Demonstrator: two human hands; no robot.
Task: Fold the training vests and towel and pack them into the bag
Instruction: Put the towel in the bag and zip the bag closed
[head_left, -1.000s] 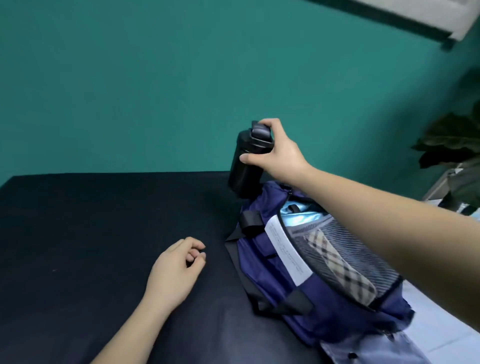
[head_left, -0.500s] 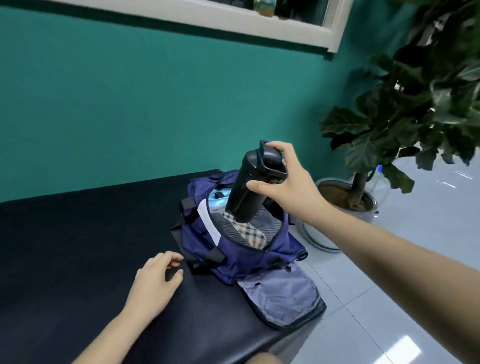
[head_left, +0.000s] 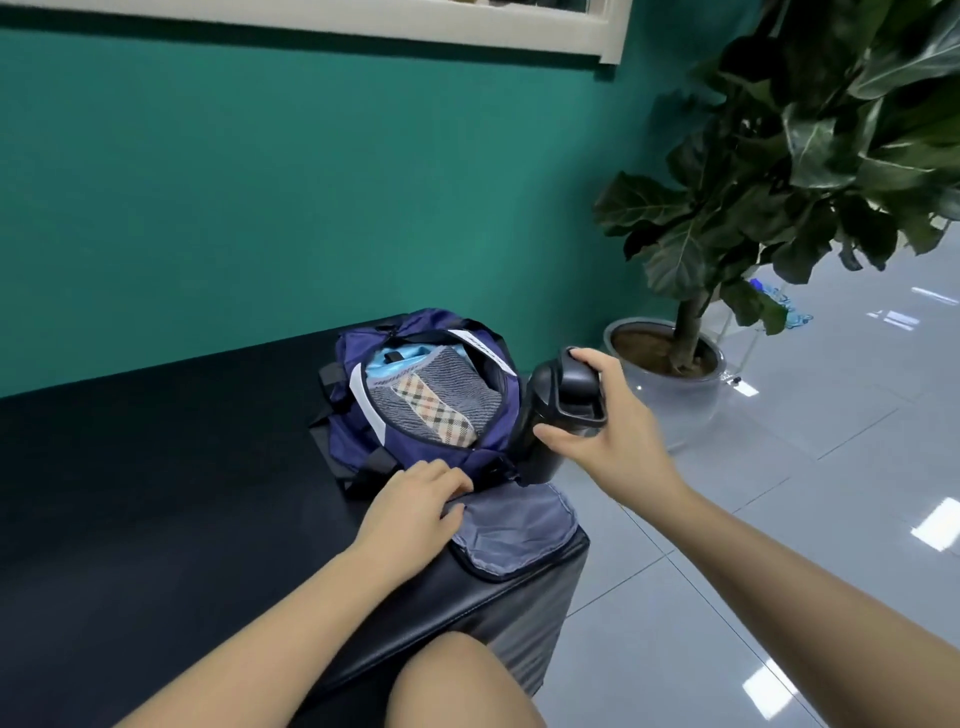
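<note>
A: How do the arms lie?

B: Both reach forward. The right hand (head_left: 613, 436) is out past the bench (head_left: 156, 467) end and above the floor, wrist bent inward. The left hand (head_left: 410, 509) lies palm down at the near edge of the bag (head_left: 415, 452).

A: And the fingers?

B: The right thumb and fingers clasp the lid end of a black bottle (head_left: 545, 415). It is tilted, with its base low against the bag's right side. The left fingers are loosely bent, tips on the bag's near rim and thumb on the grey flap (head_left: 514, 535). I cannot tell whether they pinch the cloth.

A: Where is the towel?

B: Inside the open bag, on top. The towel (head_left: 441, 400) is grey with a plaid band, beyond the left fingertips and apart from them. A pale blue vest (head_left: 395, 366) shows behind it, deeper in.

A: Counts?

B: One bag, one towel, one bottle. One vest shows, and I cannot tell if more lie beneath. There is also one potted plant (head_left: 779, 182) on the floor.
</note>
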